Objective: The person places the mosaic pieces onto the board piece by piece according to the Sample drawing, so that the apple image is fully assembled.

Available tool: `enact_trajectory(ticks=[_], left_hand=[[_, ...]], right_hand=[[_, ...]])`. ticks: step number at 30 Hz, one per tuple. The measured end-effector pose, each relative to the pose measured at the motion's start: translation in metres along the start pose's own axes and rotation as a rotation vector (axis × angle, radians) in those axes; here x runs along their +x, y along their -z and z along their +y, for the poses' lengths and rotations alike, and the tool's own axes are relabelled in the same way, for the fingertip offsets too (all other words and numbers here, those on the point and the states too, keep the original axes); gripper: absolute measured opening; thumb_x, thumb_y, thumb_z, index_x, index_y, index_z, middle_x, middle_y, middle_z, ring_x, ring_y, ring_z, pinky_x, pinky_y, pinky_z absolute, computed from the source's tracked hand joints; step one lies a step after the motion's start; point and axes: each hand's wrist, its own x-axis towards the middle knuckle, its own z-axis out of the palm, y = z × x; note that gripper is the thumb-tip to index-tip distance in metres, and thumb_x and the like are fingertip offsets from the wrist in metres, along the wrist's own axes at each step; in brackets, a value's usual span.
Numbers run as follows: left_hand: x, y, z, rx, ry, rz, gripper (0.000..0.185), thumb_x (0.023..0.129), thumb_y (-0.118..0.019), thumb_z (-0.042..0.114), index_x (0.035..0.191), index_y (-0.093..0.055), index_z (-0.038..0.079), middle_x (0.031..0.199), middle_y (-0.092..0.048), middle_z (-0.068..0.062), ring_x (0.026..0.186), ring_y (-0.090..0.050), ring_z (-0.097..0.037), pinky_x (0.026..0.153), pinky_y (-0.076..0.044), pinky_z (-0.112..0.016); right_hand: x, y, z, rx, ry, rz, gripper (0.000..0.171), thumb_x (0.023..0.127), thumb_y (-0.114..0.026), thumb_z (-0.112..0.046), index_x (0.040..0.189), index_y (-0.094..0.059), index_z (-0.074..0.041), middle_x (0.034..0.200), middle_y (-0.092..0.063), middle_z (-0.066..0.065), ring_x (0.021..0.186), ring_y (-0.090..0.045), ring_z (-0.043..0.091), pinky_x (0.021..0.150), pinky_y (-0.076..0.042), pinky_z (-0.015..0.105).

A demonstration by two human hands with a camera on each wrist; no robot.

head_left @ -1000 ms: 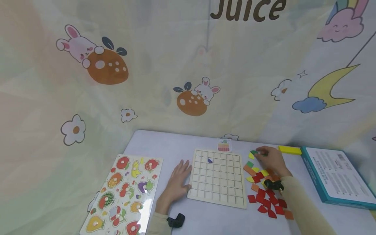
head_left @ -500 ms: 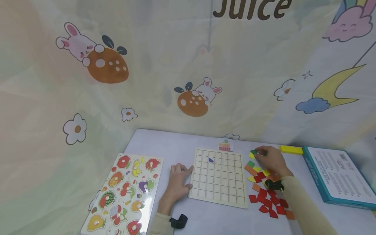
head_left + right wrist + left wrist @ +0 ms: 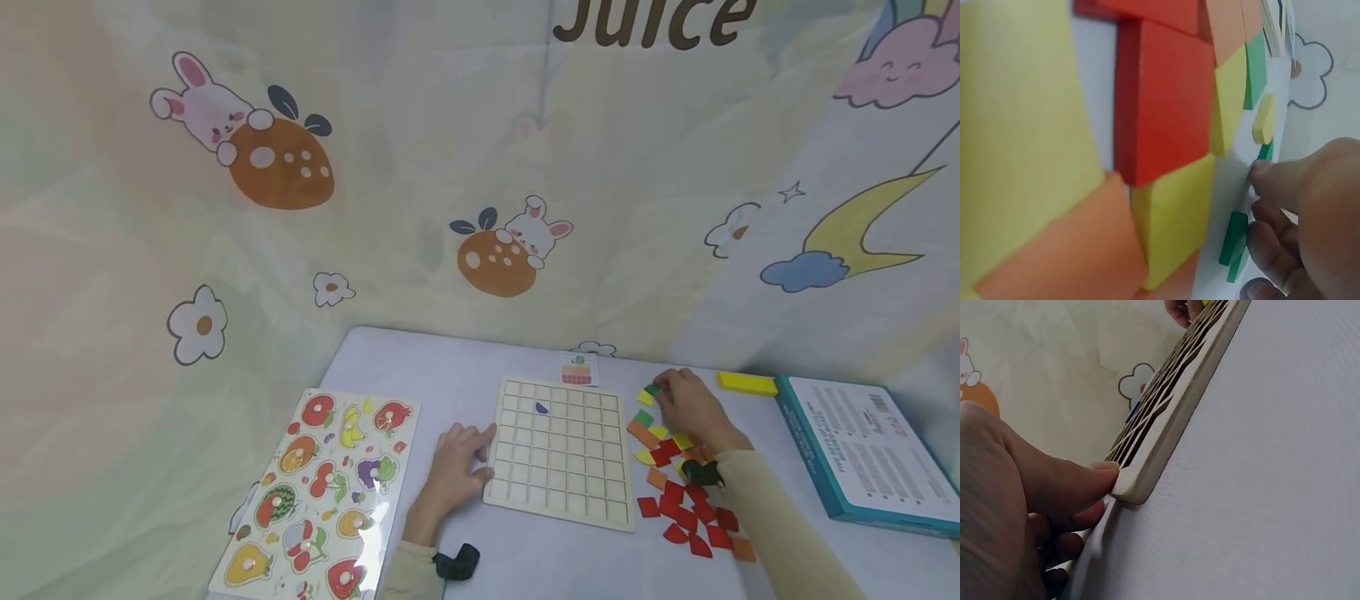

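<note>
Head view hides what right wrist shows: a green piece [image 3: 1234, 237] beside right hand [image 3: 696, 414], grip unclear.

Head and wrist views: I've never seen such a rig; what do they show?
No robot: these are a person's bare left hand and right hand. One picture is taken from the head, looking forward and down; the others from each wrist. On the white table lie a fruit board, a grid board bearing one blue piece, coloured pieces, a picture card, a yellow block and a teal box. The left hand touches the grid board's edge. The right hand is at green pieces; any grip is unclear.
</note>
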Motion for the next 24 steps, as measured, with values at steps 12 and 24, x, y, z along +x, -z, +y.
enact_trajectory(ticks=[12,24], left_hand=[[0.0,-0.001,0.0,0.002,-0.007,0.008,0.069,0.075,-0.079,0.015,0.142,-0.069,0.013,0.077,-0.049,0.016,0.08,-0.035,-0.005,0.079,-0.032,-0.028],[0.0,-0.003,-0.002,0.005,-0.007,0.017,0.067,0.075,-0.078,0.015,0.141,-0.069,0.012,0.077,-0.051,0.013,0.081,-0.035,-0.004,0.078,-0.032,-0.029]], right_hand=[[-0.001,0.0,0.012,0.101,-0.035,-0.01,0.044,0.103,-0.07,-0.021,0.137,-0.059,0.002,0.13,-0.054,0.028,0.107,-0.056,0.039,0.1,-0.053,0.06],[-0.002,0.003,0.007,0.07,-0.042,-0.026,0.037,0.099,-0.074,-0.022,0.127,-0.06,-0.001,0.115,-0.067,0.021,0.099,-0.061,0.033,0.09,-0.058,0.052]])
